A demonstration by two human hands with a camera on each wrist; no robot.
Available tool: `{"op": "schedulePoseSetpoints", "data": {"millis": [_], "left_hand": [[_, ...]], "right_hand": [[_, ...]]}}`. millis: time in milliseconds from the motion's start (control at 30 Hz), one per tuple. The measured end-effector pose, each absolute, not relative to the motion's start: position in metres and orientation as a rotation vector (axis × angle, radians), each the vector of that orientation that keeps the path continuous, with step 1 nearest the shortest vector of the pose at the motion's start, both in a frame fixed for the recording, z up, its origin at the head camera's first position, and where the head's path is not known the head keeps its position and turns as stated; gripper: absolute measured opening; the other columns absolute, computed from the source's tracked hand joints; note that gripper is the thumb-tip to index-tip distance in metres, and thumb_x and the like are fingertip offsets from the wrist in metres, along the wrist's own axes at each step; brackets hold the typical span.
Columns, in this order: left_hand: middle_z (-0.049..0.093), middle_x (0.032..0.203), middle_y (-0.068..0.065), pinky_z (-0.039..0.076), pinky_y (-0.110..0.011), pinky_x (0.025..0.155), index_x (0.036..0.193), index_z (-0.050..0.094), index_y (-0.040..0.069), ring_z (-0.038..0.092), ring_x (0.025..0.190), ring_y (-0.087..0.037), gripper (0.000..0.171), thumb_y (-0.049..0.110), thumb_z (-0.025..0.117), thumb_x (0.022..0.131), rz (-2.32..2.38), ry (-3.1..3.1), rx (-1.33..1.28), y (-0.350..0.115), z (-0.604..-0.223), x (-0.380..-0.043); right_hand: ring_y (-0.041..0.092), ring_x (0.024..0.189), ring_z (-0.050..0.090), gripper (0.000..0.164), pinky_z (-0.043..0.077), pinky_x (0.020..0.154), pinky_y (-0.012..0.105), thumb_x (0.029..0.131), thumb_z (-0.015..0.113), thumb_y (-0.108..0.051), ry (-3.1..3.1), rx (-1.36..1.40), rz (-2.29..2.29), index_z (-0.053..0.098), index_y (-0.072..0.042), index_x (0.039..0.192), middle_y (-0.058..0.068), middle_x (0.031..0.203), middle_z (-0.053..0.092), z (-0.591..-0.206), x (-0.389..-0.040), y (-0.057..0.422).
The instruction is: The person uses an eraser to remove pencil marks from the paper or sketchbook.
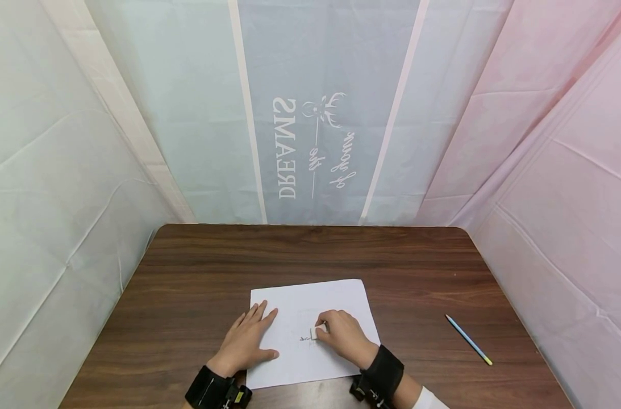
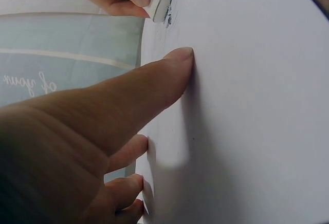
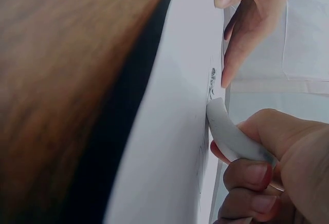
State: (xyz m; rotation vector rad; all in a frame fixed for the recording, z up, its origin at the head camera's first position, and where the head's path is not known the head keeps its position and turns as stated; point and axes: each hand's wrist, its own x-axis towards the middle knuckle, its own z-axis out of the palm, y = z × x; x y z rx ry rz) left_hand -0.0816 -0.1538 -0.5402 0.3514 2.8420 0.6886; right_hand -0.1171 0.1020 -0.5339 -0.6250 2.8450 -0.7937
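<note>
A white sheet of paper [image 1: 284, 363] lies on the table, with dark pencil marks [image 1: 304, 339] near its middle. My right hand [image 1: 346, 335] pinches a white eraser [image 3: 231, 136] between thumb and fingers. The eraser's end is right at the marks, which show as a dark smudge in the right wrist view. Spread flat, my left hand [image 1: 246, 341] rests on the left part of the paper, its thumb [image 2: 154, 82] pointing toward the marks. Faint grey traces surround the darker strokes.
A light blue pencil [image 1: 469, 339] with a yellow-green end lies on the brown wooden table [image 1: 198, 272], right of the paper. Curtains [image 1: 330, 57] with printed lettering hang behind the table's far edge and along both sides.
</note>
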Motion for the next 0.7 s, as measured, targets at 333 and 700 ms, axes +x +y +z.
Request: {"op": "schedulePoseSetpoints", "data": {"millis": [333,700], "left_hand": [[0.034,0.163,-0.020,0.027,-0.064,0.121,0.151,0.049,0.011,0.031,0.152,-0.042,0.090,0.039,0.088,0.074,0.682,2.841,0.348,-0.1535,-0.5406,-0.0825],[0.034,0.163,-0.020,0.026,-0.064,0.121,0.150,0.049,0.011,0.031,0.152,-0.042,0.090,0.039,0.088,0.074,0.692,2.841,0.345,-0.1533,-0.5402,-0.0825]], "right_hand": [[0.004,0.054,0.037,0.006,0.028,0.051,0.021,0.088,0.073,-0.016,2.857,-0.604,-0.797,0.078,-0.013,0.089,-0.008,0.063,0.059,-0.5342,-0.1172,0.1053],[0.005,0.053,0.034,0.005,0.026,0.049,0.020,0.088,0.073,-0.015,2.857,-0.583,-0.800,0.078,-0.013,0.089,-0.009,0.059,0.053,-0.5338,-0.1171,0.1093]]}}
